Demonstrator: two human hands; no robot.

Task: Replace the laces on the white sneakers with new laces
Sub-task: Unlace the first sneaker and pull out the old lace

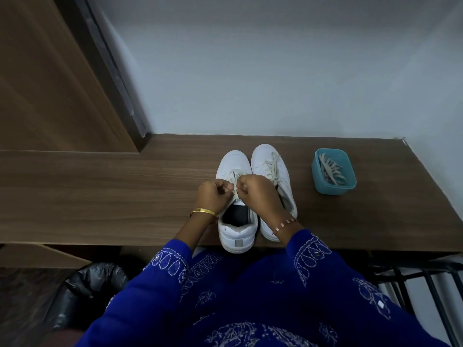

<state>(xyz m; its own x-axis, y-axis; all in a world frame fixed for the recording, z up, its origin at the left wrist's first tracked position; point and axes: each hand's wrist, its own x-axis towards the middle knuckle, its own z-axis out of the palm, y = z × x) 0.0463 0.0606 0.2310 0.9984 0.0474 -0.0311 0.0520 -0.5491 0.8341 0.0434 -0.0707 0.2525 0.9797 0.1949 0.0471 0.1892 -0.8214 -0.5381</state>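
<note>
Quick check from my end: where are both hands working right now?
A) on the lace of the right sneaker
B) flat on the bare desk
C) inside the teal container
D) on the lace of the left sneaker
D: the left hand and right hand both pinch the lace over the left sneaker.

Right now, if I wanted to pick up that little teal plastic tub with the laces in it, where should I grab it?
Probably grab the teal plastic tub by its two side walls, reaching down from above. It stands upright and apart from the white sneakers, open on top, with loose cream laces inside.
</note>
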